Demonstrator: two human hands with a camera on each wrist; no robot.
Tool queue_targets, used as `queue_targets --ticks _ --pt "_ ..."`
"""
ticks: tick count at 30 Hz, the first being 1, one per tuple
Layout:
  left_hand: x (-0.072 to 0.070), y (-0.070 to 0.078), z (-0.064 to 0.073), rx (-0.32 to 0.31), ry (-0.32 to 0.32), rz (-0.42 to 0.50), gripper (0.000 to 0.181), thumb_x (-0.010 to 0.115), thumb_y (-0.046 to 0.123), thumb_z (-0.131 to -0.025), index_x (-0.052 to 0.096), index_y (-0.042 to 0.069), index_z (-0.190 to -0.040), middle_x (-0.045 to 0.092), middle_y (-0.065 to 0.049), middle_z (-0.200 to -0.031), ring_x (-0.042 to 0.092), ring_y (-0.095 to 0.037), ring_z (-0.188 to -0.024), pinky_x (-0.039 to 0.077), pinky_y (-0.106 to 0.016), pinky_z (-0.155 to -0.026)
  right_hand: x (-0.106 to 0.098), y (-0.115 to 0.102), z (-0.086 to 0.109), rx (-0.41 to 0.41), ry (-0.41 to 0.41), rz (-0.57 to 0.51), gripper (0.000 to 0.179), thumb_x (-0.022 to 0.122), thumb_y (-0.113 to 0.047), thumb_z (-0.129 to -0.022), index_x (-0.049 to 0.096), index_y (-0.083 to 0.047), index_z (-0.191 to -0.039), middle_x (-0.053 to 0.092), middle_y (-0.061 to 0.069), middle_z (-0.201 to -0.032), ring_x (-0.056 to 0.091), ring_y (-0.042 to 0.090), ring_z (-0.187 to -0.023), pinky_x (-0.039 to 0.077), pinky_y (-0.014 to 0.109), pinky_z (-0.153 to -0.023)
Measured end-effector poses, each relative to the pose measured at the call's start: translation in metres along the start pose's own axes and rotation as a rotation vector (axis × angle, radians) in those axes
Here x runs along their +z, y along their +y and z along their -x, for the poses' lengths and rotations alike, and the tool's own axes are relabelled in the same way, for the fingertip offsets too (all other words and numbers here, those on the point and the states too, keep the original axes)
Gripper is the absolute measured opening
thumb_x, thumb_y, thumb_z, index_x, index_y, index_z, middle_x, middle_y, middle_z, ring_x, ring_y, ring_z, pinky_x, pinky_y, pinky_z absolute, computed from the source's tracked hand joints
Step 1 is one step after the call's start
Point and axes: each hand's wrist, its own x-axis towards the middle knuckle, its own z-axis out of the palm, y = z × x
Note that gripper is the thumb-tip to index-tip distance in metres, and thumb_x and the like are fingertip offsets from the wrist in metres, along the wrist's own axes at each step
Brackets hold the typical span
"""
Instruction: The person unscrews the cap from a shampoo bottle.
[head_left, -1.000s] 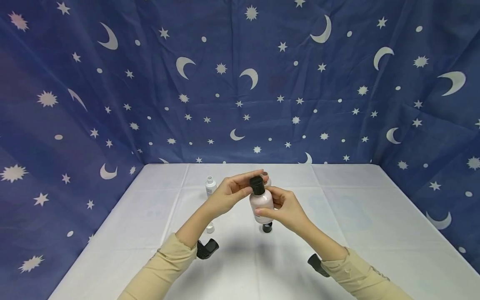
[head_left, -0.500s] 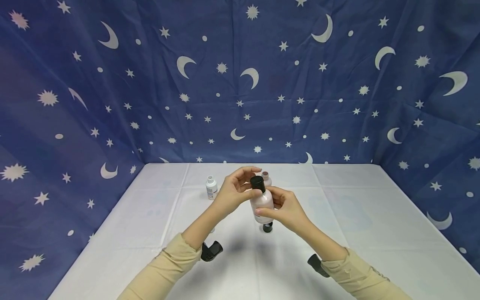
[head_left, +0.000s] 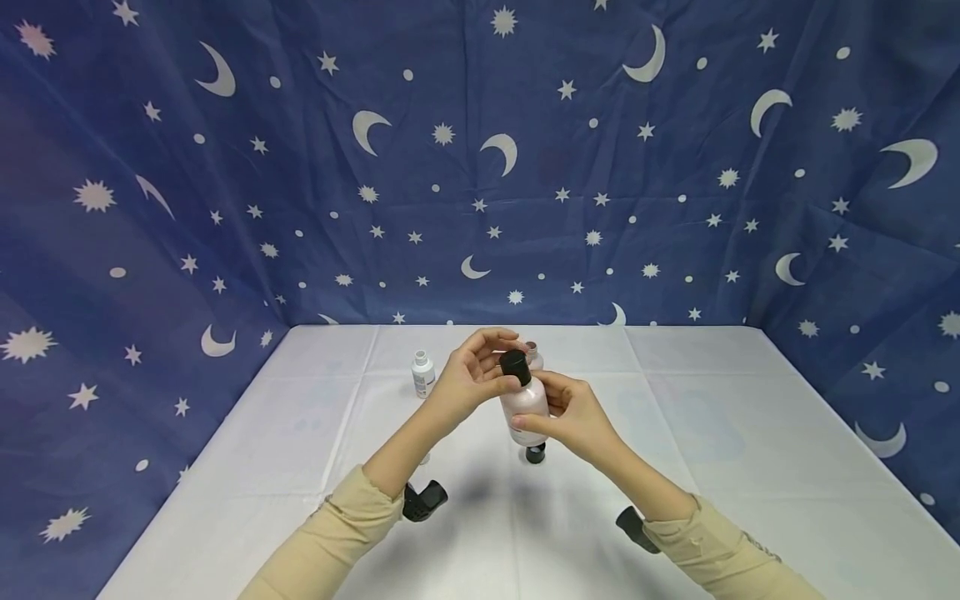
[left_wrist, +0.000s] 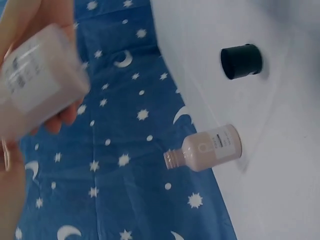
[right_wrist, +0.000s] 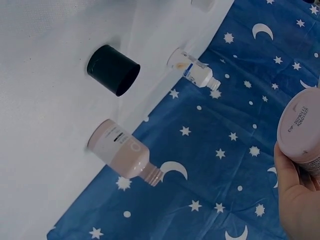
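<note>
My right hand (head_left: 573,414) holds a pale pink bottle (head_left: 523,408) by its body, above the table and tilted slightly to the left. Thumb in front and curled fingers behind, my left hand (head_left: 468,379) grips the bottle's black cap (head_left: 514,367). The right wrist view shows the bottle's round base (right_wrist: 300,122) with printed date text. Behind the hands stands a second pink bottle (left_wrist: 212,148), uncapped, its threaded neck bare. A loose black cap (right_wrist: 113,70) lies on the table below the held bottle.
An uncapped white bottle (head_left: 423,377) stands at the back left of the white-covered table (head_left: 705,417). A white cap (head_left: 425,458) shows partly from behind the left forearm. Blue cloth (head_left: 480,167) with moons and stars hangs around the table.
My left hand has shifted slightly right, and its fingers went from stretched out past the cap to curled around it. My right hand and the bottle have barely moved.
</note>
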Motion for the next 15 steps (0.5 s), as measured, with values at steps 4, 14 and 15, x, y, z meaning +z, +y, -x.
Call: queue_targets --ticks 4,14,15 --pt "-0.011 0.001 0.004 0.028 -0.1 0.0 0.083 0.064 0.051 -0.08 0.037 0.0 -0.14 0.04 -0.023 -0.144 0.05 -0.021 -0.127 0.045 -0.029 -0.104 0.0 0.001 0.001 -0.003 -0.004 0.006 0.054 0.076 -0.006 -0.076 0.055 0.003 -0.125 0.063 0.024 -0.116 0.066 0.013 -0.093 0.055 0.022 -0.082" --pt "-0.021 0.0 0.003 0.072 -0.272 0.061 0.056 0.048 0.021 -0.099 0.027 -0.004 -0.145 0.032 -0.018 -0.151 0.032 -0.025 -0.14 0.032 -0.031 -0.114 0.001 0.001 0.001 -0.012 -0.02 -0.03 0.053 0.076 -0.005 -0.076 0.055 0.005 -0.124 0.062 0.025 -0.116 0.066 0.007 -0.09 0.055 0.022 -0.081" --pt "-0.022 0.0 0.003 0.076 -0.279 0.047 0.056 0.048 0.02 -0.099 0.028 -0.004 -0.145 0.034 -0.017 -0.15 0.034 -0.023 -0.139 0.033 -0.03 -0.113 0.001 0.001 0.001 -0.012 -0.022 -0.031 0.054 0.076 -0.005 -0.076 0.055 0.006 -0.124 0.062 0.026 -0.116 0.066 0.007 -0.09 0.055 0.021 -0.081"
